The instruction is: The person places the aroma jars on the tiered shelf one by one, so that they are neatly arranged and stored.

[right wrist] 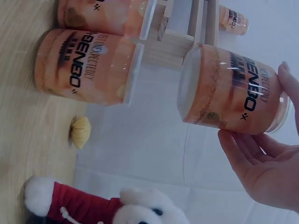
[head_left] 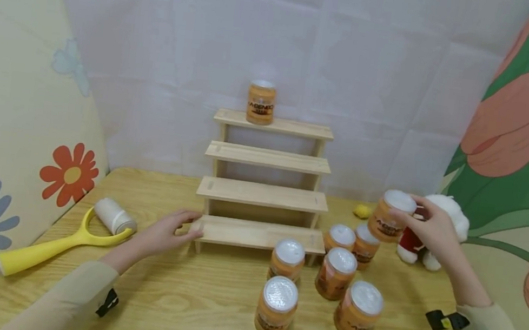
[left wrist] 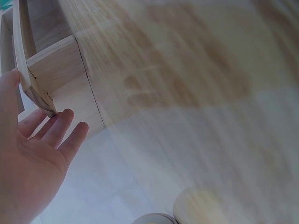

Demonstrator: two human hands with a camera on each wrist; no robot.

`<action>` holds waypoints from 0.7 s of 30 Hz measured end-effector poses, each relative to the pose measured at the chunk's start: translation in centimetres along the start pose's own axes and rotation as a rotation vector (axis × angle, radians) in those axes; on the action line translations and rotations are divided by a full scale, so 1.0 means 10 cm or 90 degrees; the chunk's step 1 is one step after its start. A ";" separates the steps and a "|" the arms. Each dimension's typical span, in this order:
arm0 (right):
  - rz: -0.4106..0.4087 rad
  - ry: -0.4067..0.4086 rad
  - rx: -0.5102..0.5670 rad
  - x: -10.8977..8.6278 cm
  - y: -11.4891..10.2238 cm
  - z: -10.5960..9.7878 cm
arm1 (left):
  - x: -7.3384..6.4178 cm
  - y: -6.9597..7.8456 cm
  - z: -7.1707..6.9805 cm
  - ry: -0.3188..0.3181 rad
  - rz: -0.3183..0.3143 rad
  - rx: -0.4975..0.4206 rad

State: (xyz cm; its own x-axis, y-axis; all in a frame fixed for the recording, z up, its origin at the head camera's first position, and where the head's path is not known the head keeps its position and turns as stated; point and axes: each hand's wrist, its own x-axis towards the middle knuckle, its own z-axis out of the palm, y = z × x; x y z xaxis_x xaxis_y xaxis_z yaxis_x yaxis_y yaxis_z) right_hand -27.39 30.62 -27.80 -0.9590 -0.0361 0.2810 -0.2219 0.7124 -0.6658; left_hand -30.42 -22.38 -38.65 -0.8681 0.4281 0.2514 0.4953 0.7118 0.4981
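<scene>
My right hand (head_left: pixel 433 228) grips an orange can (head_left: pixel 388 217) with a clear lid near its top end, held up off the table. In the right wrist view the thumb and fingers clasp the lid end of this can (right wrist: pixel 231 88). My left hand (head_left: pixel 165 235) holds the left end of the lowest step of a wooden stepped rack (head_left: pixel 261 193). In the left wrist view the board end (left wrist: pixel 39 95) lies between thumb and fingers. One can (head_left: pixel 261 103) stands on the rack's top step. Several more cans (head_left: pixel 276 308) stand upright on the table, right of centre.
A yellow-handled slingshot-shaped roller (head_left: pixel 75 238) lies at the left. A white plush toy (head_left: pixel 454 216) in red sits behind my right hand, with a small yellow object (head_left: pixel 362 211) near it. A white cloth (head_left: pixel 182 68) hangs behind the rack, and flowered panels stand at both sides.
</scene>
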 end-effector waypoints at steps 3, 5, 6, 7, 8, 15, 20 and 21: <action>-0.003 0.008 0.026 0.09 -0.06 0.02 | 0.01 0.00 0.00 0.002 0.001 0.001; -0.004 0.014 0.048 0.15 -0.10 0.04 | 0.01 -0.01 0.00 0.004 0.002 0.004; -0.005 0.016 0.061 0.18 -0.12 0.05 | 0.01 -0.01 0.01 0.005 0.003 0.005; -0.006 0.015 0.076 0.21 -0.13 0.06 | 0.01 -0.01 0.01 0.005 0.002 0.005; -0.007 0.014 0.088 0.23 -0.15 0.07 | 0.01 -0.01 0.01 0.005 0.002 0.007; -0.017 0.036 0.141 0.45 -0.32 0.18 | 0.00 -0.02 0.02 0.007 0.001 -0.003; -0.023 0.072 0.152 0.58 -0.45 0.27 | 0.01 -0.03 0.01 0.007 0.007 -0.003; -0.024 0.077 0.158 0.62 -0.47 0.29 | 0.01 -0.03 0.01 0.008 0.009 -0.003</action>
State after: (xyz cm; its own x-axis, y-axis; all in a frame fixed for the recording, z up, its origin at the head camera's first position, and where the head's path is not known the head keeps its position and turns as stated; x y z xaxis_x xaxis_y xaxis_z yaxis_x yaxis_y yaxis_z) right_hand -32.77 25.05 -24.93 -0.9244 0.0345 0.3797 -0.3085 0.5177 -0.7980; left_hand -30.62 -22.45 -38.87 -0.8614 0.4311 0.2685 0.5072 0.7028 0.4989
